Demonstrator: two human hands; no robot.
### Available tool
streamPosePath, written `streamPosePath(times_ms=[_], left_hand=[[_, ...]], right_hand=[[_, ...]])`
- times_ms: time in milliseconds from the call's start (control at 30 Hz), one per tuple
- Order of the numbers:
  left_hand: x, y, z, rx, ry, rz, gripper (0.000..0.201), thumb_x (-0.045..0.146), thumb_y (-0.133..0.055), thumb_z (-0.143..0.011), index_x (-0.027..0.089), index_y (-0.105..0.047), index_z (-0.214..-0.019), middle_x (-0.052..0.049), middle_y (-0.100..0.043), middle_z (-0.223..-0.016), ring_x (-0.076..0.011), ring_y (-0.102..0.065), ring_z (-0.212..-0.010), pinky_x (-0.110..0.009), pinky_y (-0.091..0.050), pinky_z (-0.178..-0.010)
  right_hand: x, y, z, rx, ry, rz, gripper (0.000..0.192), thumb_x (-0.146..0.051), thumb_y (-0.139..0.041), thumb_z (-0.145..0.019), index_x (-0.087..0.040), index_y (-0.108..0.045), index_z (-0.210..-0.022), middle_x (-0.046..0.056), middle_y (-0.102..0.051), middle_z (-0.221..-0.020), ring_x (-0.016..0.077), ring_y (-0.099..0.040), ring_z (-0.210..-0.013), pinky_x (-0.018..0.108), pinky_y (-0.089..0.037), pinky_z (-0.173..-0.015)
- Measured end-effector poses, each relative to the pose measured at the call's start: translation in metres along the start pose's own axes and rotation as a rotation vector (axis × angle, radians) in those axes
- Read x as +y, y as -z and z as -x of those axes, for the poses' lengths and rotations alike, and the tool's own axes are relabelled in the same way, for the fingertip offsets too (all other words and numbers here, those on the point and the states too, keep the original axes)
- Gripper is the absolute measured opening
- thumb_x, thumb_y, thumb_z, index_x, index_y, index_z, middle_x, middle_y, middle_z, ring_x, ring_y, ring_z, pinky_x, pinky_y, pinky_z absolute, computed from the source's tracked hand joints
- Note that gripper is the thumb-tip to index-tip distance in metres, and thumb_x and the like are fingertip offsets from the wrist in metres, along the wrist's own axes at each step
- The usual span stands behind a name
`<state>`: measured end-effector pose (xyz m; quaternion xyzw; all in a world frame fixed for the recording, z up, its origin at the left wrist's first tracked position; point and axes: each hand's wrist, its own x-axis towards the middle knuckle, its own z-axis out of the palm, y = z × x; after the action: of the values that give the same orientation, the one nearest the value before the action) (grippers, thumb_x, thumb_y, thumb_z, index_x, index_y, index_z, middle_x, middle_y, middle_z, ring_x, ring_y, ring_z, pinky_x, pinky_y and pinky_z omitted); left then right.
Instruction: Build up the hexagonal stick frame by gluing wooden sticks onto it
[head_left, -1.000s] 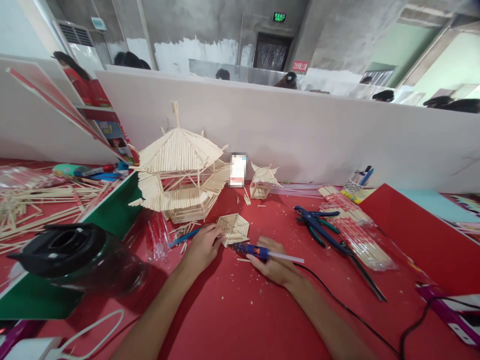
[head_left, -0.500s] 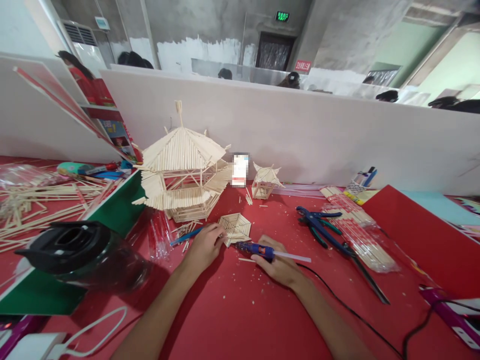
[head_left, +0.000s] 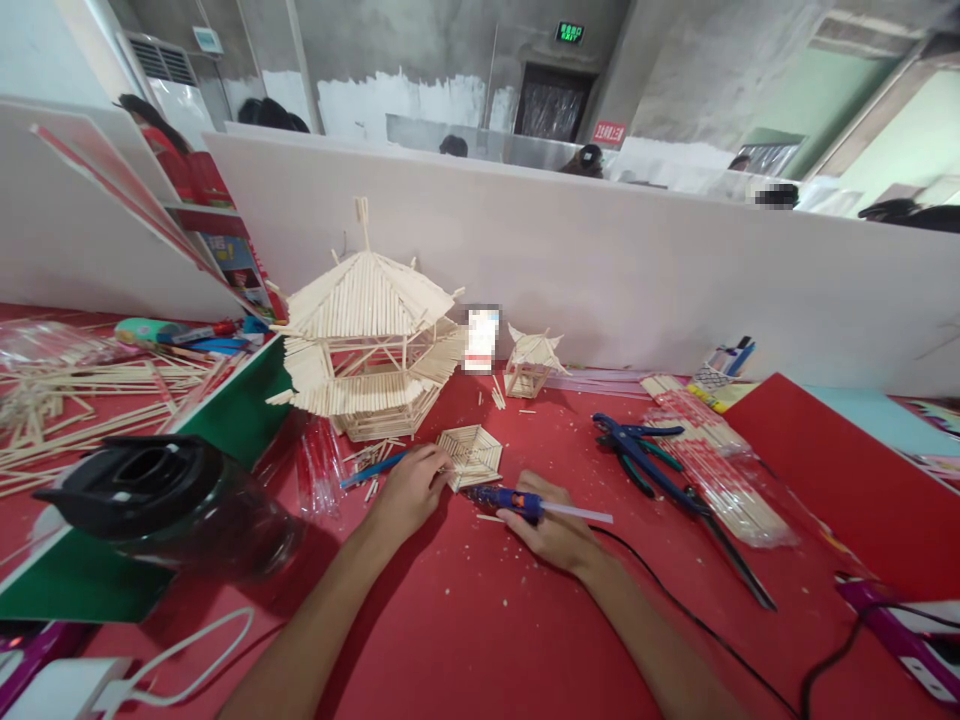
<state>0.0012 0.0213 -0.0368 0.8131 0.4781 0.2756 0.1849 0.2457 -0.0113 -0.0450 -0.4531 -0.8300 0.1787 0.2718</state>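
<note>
Here, a red table [head_left: 480,620] is seen from above, over a person's two bare forearms. At the far left lie loose wooden sticks [head_left: 67,400]. Nearer the viewer, a black-lidded jug [head_left: 165,500] lies on its side on a green board [head_left: 232,415], and a white cable [head_left: 187,660] loops by the front edge. Behind them stands a tall model pavilion [head_left: 367,340] built of thin sticks, close to a white partition [head_left: 600,260].

The left forearm reaches in from the lower left, rising toward the middle of the table. The left hand [head_left: 409,490] rests palm down with its fingers curled, its fingertips pressing on the near left edge of a flat six-sided stick panel [head_left: 471,455] that lies on the table just in front of the pavilion. A blue pen [head_left: 371,470] lies just beside this hand.

The right forearm comes in from the lower right. The right hand [head_left: 551,525] lies low on the table, its grip closed around a blue glue gun [head_left: 510,500]. The gun's nozzle points left at the near edge of the panel, and a pale glue stick [head_left: 577,514] juts out of its back to the right.

Behind the panel stands a small stick pavilion [head_left: 529,362]. Farther right lie blue pliers [head_left: 637,450], wrapped packs of sticks [head_left: 712,460] and a red sheet [head_left: 847,470].
</note>
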Motion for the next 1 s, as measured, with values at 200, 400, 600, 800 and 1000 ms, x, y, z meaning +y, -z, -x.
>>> streamPosePath(times_ms=[200, 400, 600, 800, 1000], left_hand=[[0.0005, 0.0001, -0.0002, 0.003, 0.006, 0.002, 0.016, 0.013, -0.051, -0.091, 0.02, -0.062, -0.082, -0.004, -0.064, -0.089, -0.0198, -0.059, -0.087, -0.031, -0.044, -0.08], [0.0005, 0.0002, 0.0003, -0.001, 0.007, 0.009, 0.016, 0.012, -0.05, -0.09, 0.02, -0.062, -0.082, -0.005, -0.064, -0.091, -0.0195, -0.059, -0.087, -0.031, -0.044, -0.081], [0.0005, 0.0002, 0.0006, 0.003, 0.009, 0.013, 0.016, 0.012, -0.051, -0.09, 0.019, -0.062, -0.082, -0.005, -0.064, -0.09, -0.0198, -0.058, -0.087, -0.031, -0.044, -0.081], [0.0004, 0.0006, 0.0003, 0.002, 0.007, 0.011, 0.016, 0.013, -0.051, -0.091, 0.02, -0.063, -0.083, -0.005, -0.064, -0.09, -0.0198, -0.058, -0.087, -0.031, -0.044, -0.08], [-0.0018, -0.0008, 0.0005, 0.0, 0.012, 0.005, 0.016, 0.013, -0.051, -0.09, 0.02, -0.063, -0.083, -0.005, -0.065, -0.09, -0.0201, -0.059, -0.088, -0.032, -0.044, -0.082]], right_hand=[[-0.0007, 0.0003, 0.0, -0.001, -0.016, 0.006, 0.031, -0.041, -0.051, -0.095, -0.021, -0.056, -0.072, 0.001, -0.052, -0.072, 0.0164, -0.051, -0.066, 0.027, -0.034, -0.057], [-0.0003, 0.0027, 0.0024, -0.006, -0.05, -0.099, 0.024, -0.039, -0.053, -0.095, -0.021, -0.057, -0.079, 0.001, -0.054, -0.078, 0.0151, -0.051, -0.066, 0.026, -0.037, -0.059], [-0.0008, 0.004, 0.0024, -0.036, -0.043, -0.121, 0.023, -0.037, -0.055, -0.094, -0.021, -0.057, -0.078, 0.001, -0.054, -0.079, 0.0147, -0.051, -0.067, 0.026, -0.037, -0.061], [-0.0006, 0.0044, 0.0027, -0.017, -0.023, -0.057, 0.025, -0.037, -0.053, -0.094, -0.021, -0.053, -0.075, 0.0, -0.051, -0.078, 0.0144, -0.05, -0.066, 0.026, -0.036, -0.06], [0.0017, 0.0084, 0.0092, 0.018, -0.088, -0.036, 0.031, -0.04, -0.053, -0.094, -0.022, -0.048, -0.07, 0.0, -0.05, -0.074, 0.0143, -0.049, -0.062, 0.026, -0.035, -0.055]])
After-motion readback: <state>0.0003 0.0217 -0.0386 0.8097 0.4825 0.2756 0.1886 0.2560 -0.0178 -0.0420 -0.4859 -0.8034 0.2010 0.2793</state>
